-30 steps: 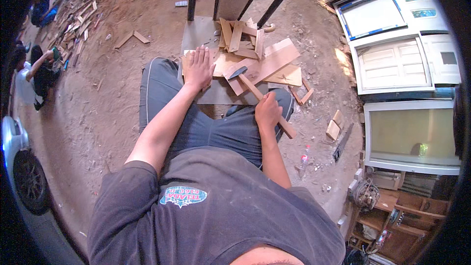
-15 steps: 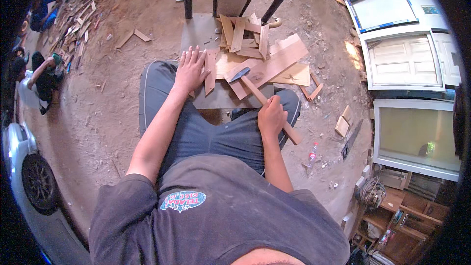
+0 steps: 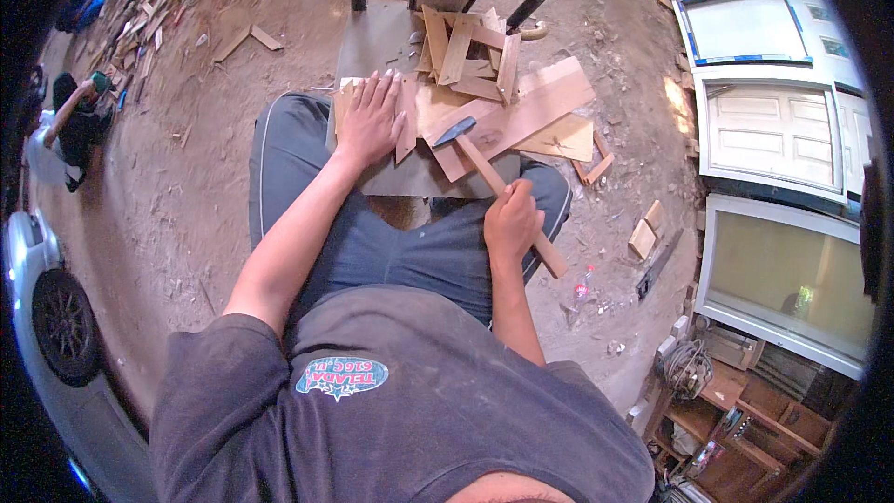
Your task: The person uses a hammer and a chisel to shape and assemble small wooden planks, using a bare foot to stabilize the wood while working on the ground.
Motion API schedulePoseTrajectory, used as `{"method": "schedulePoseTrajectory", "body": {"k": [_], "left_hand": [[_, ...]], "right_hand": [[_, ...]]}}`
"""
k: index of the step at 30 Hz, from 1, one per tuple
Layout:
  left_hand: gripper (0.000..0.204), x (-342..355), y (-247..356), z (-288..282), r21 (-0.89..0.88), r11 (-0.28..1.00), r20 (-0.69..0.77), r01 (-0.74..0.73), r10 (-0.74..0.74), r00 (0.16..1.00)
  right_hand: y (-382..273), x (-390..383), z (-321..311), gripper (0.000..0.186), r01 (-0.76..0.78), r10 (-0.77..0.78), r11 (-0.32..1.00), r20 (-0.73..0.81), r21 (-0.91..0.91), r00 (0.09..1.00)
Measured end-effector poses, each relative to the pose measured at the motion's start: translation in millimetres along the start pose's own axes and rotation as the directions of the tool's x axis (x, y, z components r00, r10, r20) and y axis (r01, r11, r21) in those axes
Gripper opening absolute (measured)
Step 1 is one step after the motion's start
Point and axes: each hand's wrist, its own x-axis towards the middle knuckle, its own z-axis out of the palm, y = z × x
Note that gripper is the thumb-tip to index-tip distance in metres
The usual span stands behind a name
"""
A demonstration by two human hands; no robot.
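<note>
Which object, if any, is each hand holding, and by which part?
The right hand holds a hammer partway along its wooden handle, whose end sticks out past the fist. The left hand lies open on wood pieces, no grip visible.

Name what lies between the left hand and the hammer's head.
In the head view, a narrow wooden strip, partly covered by the left hand, comes first; then some pale board shows before the hammer's head.
</note>
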Motion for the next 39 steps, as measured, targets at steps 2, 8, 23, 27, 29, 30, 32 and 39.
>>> {"method": "schedulePoseTrajectory", "body": {"k": [2,8,23,27,29,30,32,39], "left_hand": [[0.071,-1,-4,0,0.008,1.0,-0.018,-0.022,0.022,1.0],[0.07,-15,-11,-10,-0.015,1.0,0.08,-0.008,0.009,0.997],[0.072,-16,-13,1,-0.04,0.999,-0.004,-0.036,0.036,0.999],[0.072,-15,-19,-3,-0.061,0.997,-0.064,-0.039,0.035,0.997],[0.071,-10,-22,-14,-0.078,0.996,-0.136,-0.036,0.025,0.99],[0.068,-11,-23,-25,-0.167,0.986,-0.195,0.0,-0.033,0.98],[0.064,-14,-29,-50,-0.196,0.977,-0.253,0.083,-0.133,0.958],[0.024,-74,-49,-99,-0.28,0.914,-0.159,0.293,-0.345,0.925]], "right_hand": [[-2,2,-2,0.01,-0.014,0.014,1.0,-0.002,0.007,1.0],[-2,1,-1,0.01,-0.021,0.021,1.0,-0.012,0.019,1.0],[4,-1,7,0.011,0.038,-0.041,0.999,-0.118,-0.027,0.992],[1,0,7,0.012,0.08,-0.081,0.997,-0.153,-0.014,0.985],[0,0,4,0.012,0.081,-0.077,0.996,-0.155,0.02,0.985],[1,-2,4,0.012,0.069,-0.067,0.998,-0.145,0.01,0.987],[2,-3,5,0.011,0.052,-0.053,0.999,-0.131,-0.009,0.99],[5,-3,10,0.012,0.025,-0.026,1.0,-0.097,-0.01,0.995]]}}
